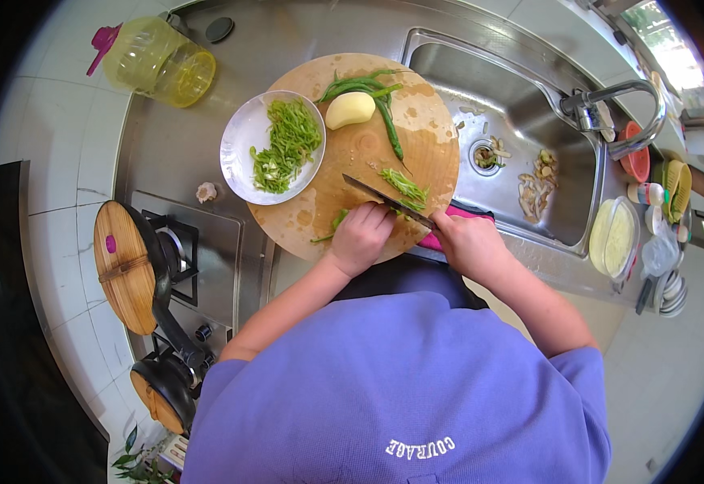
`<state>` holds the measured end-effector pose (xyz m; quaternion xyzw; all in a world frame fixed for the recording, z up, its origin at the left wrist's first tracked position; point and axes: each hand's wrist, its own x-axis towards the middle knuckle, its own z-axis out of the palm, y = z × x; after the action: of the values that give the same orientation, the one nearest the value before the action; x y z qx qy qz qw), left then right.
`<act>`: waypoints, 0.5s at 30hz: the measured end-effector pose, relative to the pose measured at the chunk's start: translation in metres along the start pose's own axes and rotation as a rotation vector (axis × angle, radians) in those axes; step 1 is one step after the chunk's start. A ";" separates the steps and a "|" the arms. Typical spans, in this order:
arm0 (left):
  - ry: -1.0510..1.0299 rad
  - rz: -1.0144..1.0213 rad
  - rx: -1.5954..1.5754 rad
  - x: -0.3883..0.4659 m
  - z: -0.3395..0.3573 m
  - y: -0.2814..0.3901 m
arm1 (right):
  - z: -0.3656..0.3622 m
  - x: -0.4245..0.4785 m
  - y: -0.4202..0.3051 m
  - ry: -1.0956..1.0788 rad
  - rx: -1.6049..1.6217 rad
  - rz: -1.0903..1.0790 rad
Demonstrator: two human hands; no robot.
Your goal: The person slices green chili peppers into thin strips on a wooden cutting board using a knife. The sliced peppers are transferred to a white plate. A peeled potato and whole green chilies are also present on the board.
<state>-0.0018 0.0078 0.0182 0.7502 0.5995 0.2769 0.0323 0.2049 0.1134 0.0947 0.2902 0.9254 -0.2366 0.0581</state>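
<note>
On a round wooden cutting board (pixel 439 130), my right hand (pixel 470 239) grips the handle of a kitchen knife (pixel 382 196). My left hand (pixel 361 236) presses with bent fingers on green pepper pieces beside the blade; a green pepper end (pixel 333 230) sticks out at its left. Sliced green pepper (pixel 406 186) lies just beyond the blade. Whole green chili peppers (pixel 391 127) and a peeled pale vegetable piece (pixel 350 110) rest at the board's far side. A white plate (pixel 237 145) holding shredded green pepper (pixel 288 142) overlaps the board's left edge.
At the right is a steel sink (pixel 503 78) with peelings (pixel 536 187) and a faucet (pixel 630 91). A garlic bulb (pixel 206 192), an oil jug (pixel 158 63) and a wok with a wooden lid (pixel 122 266) on the stove are at the left. A plastic container (pixel 614 239) stands right of the sink.
</note>
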 end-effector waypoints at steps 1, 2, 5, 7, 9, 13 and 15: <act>0.001 0.002 0.001 0.000 0.002 0.000 | -0.001 0.001 0.000 -0.020 -0.002 0.003; -0.001 0.003 0.004 0.000 0.003 0.000 | -0.002 0.002 0.000 -0.039 -0.004 0.006; -0.005 0.020 0.014 0.000 0.005 0.000 | 0.001 0.003 0.001 -0.051 0.006 0.006; -0.008 0.048 0.023 0.000 0.005 -0.001 | 0.007 0.005 0.000 -0.038 0.024 0.006; -0.006 0.026 0.010 -0.002 0.007 -0.003 | 0.012 0.010 -0.002 -0.021 0.045 0.007; -0.031 -0.017 -0.018 -0.002 0.003 -0.001 | 0.002 0.015 -0.005 -0.037 0.057 0.019; -0.011 -0.005 -0.018 -0.003 0.005 -0.003 | 0.003 0.006 -0.004 -0.005 0.072 0.019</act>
<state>-0.0023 0.0074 0.0124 0.7501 0.5985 0.2782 0.0431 0.1974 0.1125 0.0920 0.3002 0.9134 -0.2698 0.0522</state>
